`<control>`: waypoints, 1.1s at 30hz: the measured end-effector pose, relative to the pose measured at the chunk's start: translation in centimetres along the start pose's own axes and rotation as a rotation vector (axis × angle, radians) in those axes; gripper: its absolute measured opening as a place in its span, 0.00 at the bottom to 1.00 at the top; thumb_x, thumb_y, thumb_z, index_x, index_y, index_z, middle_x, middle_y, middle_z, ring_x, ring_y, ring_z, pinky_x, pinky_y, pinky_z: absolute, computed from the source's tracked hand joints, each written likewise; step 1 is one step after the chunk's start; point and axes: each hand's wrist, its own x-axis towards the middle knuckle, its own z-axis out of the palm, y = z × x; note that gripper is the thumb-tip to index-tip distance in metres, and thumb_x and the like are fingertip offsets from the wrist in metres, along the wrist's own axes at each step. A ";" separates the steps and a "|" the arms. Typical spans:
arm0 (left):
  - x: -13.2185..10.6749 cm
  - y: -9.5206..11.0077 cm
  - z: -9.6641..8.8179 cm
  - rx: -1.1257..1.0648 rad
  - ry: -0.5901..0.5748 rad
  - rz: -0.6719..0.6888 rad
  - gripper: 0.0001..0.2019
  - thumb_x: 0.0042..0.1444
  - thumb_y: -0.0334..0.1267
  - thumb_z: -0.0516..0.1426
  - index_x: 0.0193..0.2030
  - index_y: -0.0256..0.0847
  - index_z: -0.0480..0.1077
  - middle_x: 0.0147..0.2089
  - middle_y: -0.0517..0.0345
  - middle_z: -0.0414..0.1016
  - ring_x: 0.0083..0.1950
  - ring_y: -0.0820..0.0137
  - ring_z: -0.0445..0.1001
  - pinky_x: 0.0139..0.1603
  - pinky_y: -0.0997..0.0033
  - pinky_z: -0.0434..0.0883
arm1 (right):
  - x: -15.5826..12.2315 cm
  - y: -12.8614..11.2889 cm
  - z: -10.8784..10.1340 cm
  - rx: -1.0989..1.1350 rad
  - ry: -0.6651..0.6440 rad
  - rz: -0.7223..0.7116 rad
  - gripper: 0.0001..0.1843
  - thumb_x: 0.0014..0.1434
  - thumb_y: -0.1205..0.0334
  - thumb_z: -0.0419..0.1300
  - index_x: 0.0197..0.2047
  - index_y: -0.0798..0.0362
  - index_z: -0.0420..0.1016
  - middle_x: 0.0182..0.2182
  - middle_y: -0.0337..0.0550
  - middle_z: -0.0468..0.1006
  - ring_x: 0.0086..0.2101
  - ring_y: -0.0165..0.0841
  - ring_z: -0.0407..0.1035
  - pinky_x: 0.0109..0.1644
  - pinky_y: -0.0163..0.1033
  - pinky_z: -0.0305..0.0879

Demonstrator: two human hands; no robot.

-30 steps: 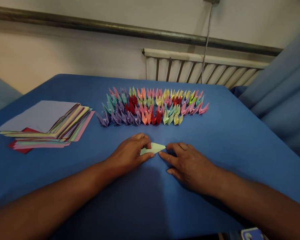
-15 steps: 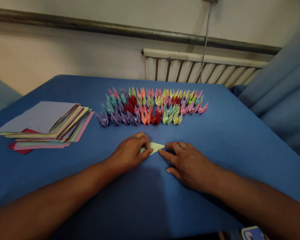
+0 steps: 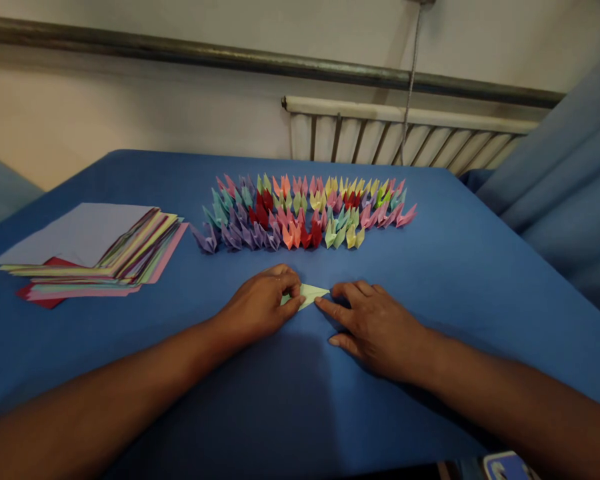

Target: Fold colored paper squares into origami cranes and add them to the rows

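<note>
A small folded piece of pale green paper lies flat on the blue table, its narrow point toward the right. My left hand is closed on the paper's left part, thumb and curled fingers pressing it and hiding that end. My right hand rests palm down on the other side, fingers apart. Its index fingertip touches the paper's lower right edge, while the thumb lies apart on the table. Beyond the hands stand several rows of folded paper cranes in purple, red, pink, yellow, green and orange.
A stack of coloured paper sheets with a white one on top sits at the left of the blue table. Behind the table are a radiator and a wall pipe. A blue curtain hangs at the right.
My right index finger and thumb have shifted very slightly left along the paper's edge. My left hand and the paper look the same.
</note>
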 end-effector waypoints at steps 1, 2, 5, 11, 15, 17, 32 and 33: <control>0.0 0.0 0.0 0.003 0.000 0.003 0.06 0.59 0.37 0.54 0.32 0.40 0.68 0.38 0.58 0.70 0.40 0.67 0.71 0.43 0.66 0.66 | 0.0 0.0 0.0 -0.002 -0.001 0.000 0.29 0.63 0.52 0.59 0.66 0.48 0.62 0.54 0.52 0.69 0.50 0.45 0.63 0.50 0.51 0.63; 0.0 -0.1 0.1 0.007 0.001 0.006 0.06 0.59 0.37 0.54 0.32 0.40 0.68 0.38 0.58 0.70 0.41 0.67 0.71 0.43 0.65 0.66 | 0.0 0.0 0.0 -0.004 0.000 0.000 0.30 0.63 0.51 0.59 0.66 0.48 0.62 0.54 0.52 0.69 0.50 0.45 0.63 0.50 0.51 0.63; 0.0 -0.2 0.1 0.024 0.003 0.008 0.06 0.58 0.38 0.55 0.32 0.41 0.68 0.39 0.58 0.70 0.42 0.66 0.71 0.45 0.65 0.66 | 0.0 0.0 0.1 -0.005 0.010 0.000 0.30 0.63 0.51 0.59 0.65 0.48 0.62 0.54 0.51 0.69 0.50 0.45 0.63 0.50 0.51 0.63; 0.0 0.0 0.0 0.035 0.005 -0.004 0.05 0.58 0.38 0.55 0.32 0.41 0.67 0.39 0.57 0.70 0.42 0.66 0.71 0.45 0.65 0.67 | 0.1 -0.2 -0.1 -0.005 0.004 0.028 0.30 0.62 0.50 0.60 0.64 0.53 0.64 0.52 0.53 0.70 0.49 0.45 0.63 0.51 0.51 0.63; 0.0 0.0 -0.1 0.029 0.006 -0.016 0.05 0.57 0.39 0.56 0.32 0.41 0.67 0.39 0.57 0.70 0.41 0.66 0.71 0.45 0.65 0.66 | 0.1 -0.3 -0.1 -0.027 -0.005 0.051 0.31 0.62 0.49 0.59 0.63 0.58 0.65 0.52 0.55 0.70 0.49 0.46 0.63 0.52 0.52 0.64; 0.0 0.0 -0.2 0.034 0.013 -0.014 0.05 0.57 0.38 0.56 0.33 0.41 0.67 0.39 0.57 0.70 0.41 0.66 0.71 0.44 0.65 0.66 | 0.1 -0.4 -0.1 -0.038 -0.002 0.058 0.32 0.62 0.49 0.59 0.63 0.60 0.65 0.51 0.56 0.71 0.49 0.47 0.63 0.52 0.52 0.64; -0.5 -0.2 -0.2 0.253 -0.007 0.215 0.13 0.67 0.39 0.50 0.51 0.41 0.72 0.48 0.52 0.72 0.49 0.63 0.68 0.50 0.62 0.67 | 0.0 -0.8 0.4 -0.018 0.039 0.053 0.27 0.64 0.50 0.57 0.63 0.53 0.65 0.51 0.52 0.70 0.49 0.45 0.63 0.51 0.51 0.63; -0.5 -0.2 -0.2 0.252 -0.004 0.225 0.13 0.67 0.39 0.50 0.50 0.41 0.73 0.48 0.52 0.72 0.48 0.63 0.68 0.49 0.62 0.67 | 0.1 -0.8 0.4 -0.022 0.039 0.055 0.28 0.64 0.50 0.57 0.63 0.53 0.65 0.51 0.53 0.70 0.48 0.45 0.63 0.51 0.51 0.63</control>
